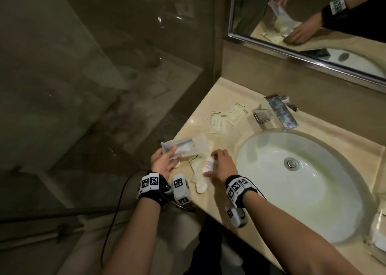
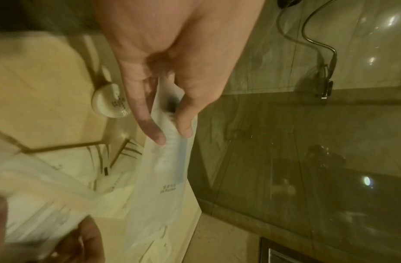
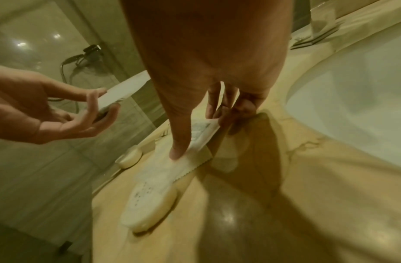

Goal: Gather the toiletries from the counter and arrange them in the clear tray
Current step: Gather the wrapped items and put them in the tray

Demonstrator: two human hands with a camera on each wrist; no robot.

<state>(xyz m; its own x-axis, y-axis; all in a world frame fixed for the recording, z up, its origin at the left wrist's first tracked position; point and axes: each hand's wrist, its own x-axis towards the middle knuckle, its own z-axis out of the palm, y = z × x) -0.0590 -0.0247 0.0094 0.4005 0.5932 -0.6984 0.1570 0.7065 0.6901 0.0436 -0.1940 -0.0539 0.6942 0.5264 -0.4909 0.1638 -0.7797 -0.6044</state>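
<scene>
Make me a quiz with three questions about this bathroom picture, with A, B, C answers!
1. Where is the faucet?
A. behind the sink
B. on the floor
C. inside the mirror frame

2. What colour is the sink?
A. black
B. white
C. red

3. What is the left hand doing?
A. resting flat on the counter
B. turning the faucet
C. holding a clear packet

Answers: 1 A, the faucet stands at the sink's far rim. 2 B, the bowl looks white. 3 C, its fingers grip the packet above the counter's edge.
</scene>
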